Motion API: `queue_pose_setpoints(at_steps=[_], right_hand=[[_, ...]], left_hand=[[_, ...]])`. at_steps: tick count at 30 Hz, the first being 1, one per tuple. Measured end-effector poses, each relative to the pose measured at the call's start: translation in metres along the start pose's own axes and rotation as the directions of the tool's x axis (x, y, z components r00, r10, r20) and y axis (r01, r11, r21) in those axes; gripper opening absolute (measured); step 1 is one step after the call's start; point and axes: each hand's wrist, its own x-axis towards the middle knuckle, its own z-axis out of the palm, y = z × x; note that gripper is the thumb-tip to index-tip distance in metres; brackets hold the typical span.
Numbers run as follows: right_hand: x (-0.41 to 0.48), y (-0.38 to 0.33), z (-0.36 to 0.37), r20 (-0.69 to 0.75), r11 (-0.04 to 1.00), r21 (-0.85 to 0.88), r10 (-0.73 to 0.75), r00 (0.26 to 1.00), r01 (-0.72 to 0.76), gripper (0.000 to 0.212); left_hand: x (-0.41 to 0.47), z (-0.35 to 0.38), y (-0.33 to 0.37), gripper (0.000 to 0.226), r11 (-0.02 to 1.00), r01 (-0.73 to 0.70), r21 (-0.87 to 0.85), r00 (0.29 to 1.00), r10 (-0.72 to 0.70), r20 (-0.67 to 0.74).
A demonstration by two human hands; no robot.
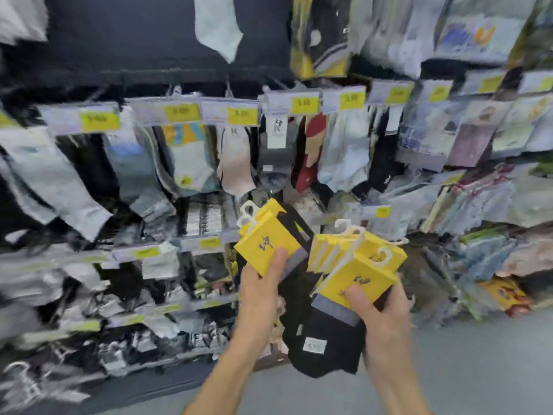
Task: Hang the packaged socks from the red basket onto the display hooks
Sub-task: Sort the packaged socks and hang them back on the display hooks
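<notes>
Pack pinched in left grip; bundle clasped in right grip. Judged light, socks floppy, card stiff: hold card, under hanger.

1. The left hand grips a sock pack by its yellow card, with the thumb lying on the card's front.
2. A white hanger projects from the upper end of this pack, which is tilted to the upper left.
3. The right hand grips a stack of sock packs, yellow cards fanned, with the thumb on the front card. Several white hangers stand at its top.
4. Black socks hang below the stack's cards, between the two forearms, and bear a small white label.
5. Pack and stack are just beside each other; contact cannot be told.
6. Behind them is a display rack with rows of hanging socks under yellow price tags, all blurred.
7. Grey floor shows at the lower right.
</notes>
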Motion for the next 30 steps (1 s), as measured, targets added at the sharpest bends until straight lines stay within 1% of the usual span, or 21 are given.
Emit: queue_pose_setpoints(at_steps=[1, 2, 6, 7, 8, 9, 11, 12, 13, 14, 15, 16, 17, 18, 19, 22, 23, 24, 25, 27, 30], right_hand=[[-0.001, 0.003, 0.009, 0.009, 1.000, 0.006, 0.023, 1.000, -0.023, 0.041], [-0.002, 0.003, 0.018, 0.021, 0.999, 0.007, 0.052, 0.998, -0.052, 0.041], [0.000, -0.002, 0.044, 0.085, 0.992, 0.010, 0.122, 0.989, -0.124, 0.055], [0.002, -0.004, 0.048, 0.103, 0.991, 0.004, 0.129, 0.986, -0.131, 0.052], [0.005, -0.007, 0.050, 0.125, 0.990, 0.004, 0.137, 0.983, -0.139, 0.042], [0.008, -0.011, 0.052, 0.152, 0.990, 0.021, 0.136, 0.979, -0.141, 0.031], [0.013, -0.022, 0.057, 0.223, 0.987, 0.048, 0.137, 0.965, -0.151, 0.034], [0.015, -0.029, 0.060, 0.250, 0.987, 0.055, 0.131, 0.959, -0.149, 0.040], [0.018, -0.039, 0.067, 0.269, 0.989, 0.045, 0.122, 0.955, -0.139, 0.054], [0.018, -0.047, 0.072, 0.259, 0.992, 0.023, 0.110, 0.959, -0.120, 0.069], [0.022, -0.053, 0.074, 0.228, 0.996, -0.011, 0.089, 0.970, -0.089, 0.073], [0.026, -0.056, 0.073, 0.215, 0.998, -0.003, 0.068, 0.974, -0.069, 0.065], [0.028, -0.056, 0.072, 0.243, 0.997, 0.027, 0.067, 0.968, -0.076, 0.040], [0.028, -0.058, 0.075, 0.248, 0.997, -0.011, 0.071, 0.966, -0.070, 0.019], [0.028, -0.055, 0.079, 0.228, 0.994, -0.035, 0.112, 0.967, -0.106, 0.019], [0.021, -0.049, 0.093, 0.396, 0.997, -0.015, 0.081, 0.915, -0.082, 0.036], [0.021, -0.043, 0.099, 0.411, 0.995, -0.066, 0.095, 0.907, -0.074, 0.037], [0.020, -0.038, 0.104, 0.390, 0.991, -0.105, 0.115, 0.914, -0.079, 0.037], [0.020, -0.034, 0.108, 0.367, 0.988, -0.123, 0.128, 0.921, -0.088, 0.037], [0.016, -0.020, 0.110, 0.335, 0.985, -0.128, 0.156, 0.929, -0.119, 0.038], [0.002, -0.001, 0.108, 0.331, 0.982, -0.140, 0.165, 0.929, -0.125, 0.037]], left_hand=[[0.001, -0.012, 0.002, 0.025, 1.000, -0.010, -0.010, 1.000, 0.010, -0.016], [0.000, -0.022, 0.005, 0.016, 1.000, -0.005, -0.019, 1.000, 0.005, -0.029], [0.006, -0.058, 0.014, 0.018, 0.974, 0.094, -0.205, 0.985, -0.121, -0.123], [0.010, -0.066, 0.018, 0.020, 0.970, 0.088, -0.227, 0.978, -0.127, -0.165], [0.015, -0.074, 0.022, 0.022, 0.970, 0.073, -0.233, 0.972, -0.121, -0.200], [0.020, -0.081, 0.026, 0.025, 0.975, 0.048, -0.219, 0.971, -0.097, -0.219], [0.030, -0.091, 0.032, 0.025, 0.990, 0.008, -0.139, 0.970, -0.042, -0.238], [0.034, -0.094, 0.035, 0.019, 0.996, -0.015, -0.092, 0.970, -0.008, -0.244], [0.038, -0.097, 0.037, 0.013, 0.998, -0.041, -0.047, 0.971, 0.029, -0.237], [0.041, -0.098, 0.040, 0.011, 0.997, -0.071, -0.006, 0.973, 0.068, -0.219], [0.044, -0.100, 0.042, 0.012, 0.994, -0.103, 0.032, 0.975, 0.107, -0.194], [0.045, -0.100, 0.045, 0.014, 0.989, -0.133, 0.071, 0.975, 0.143, -0.169], [0.046, -0.100, 0.048, 0.018, 0.980, -0.166, 0.108, 0.973, 0.181, -0.145], [0.047, -0.100, 0.050, 0.023, 0.969, -0.202, 0.143, 0.968, 0.220, -0.122], [0.047, -0.099, 0.052, 0.030, 0.955, -0.242, 0.171, 0.961, 0.260, -0.097], [0.041, -0.093, 0.056, 0.057, 0.921, -0.347, 0.175, 0.937, 0.347, 0.030], [0.038, -0.090, 0.056, 0.057, 0.913, -0.373, 0.167, 0.928, 0.366, 0.071], [0.036, -0.088, 0.056, 0.050, 0.904, -0.390, 0.173, 0.921, 0.379, 0.096], [0.034, -0.088, 0.054, 0.039, 0.900, -0.393, 0.188, 0.919, 0.378, 0.112], [0.032, -0.090, 0.044, 0.025, 0.928, -0.326, 0.183, 0.943, 0.305, 0.135], [0.023, -0.100, 0.027, 0.033, 0.984, -0.141, 0.108, 0.967, 0.114, 0.227]])
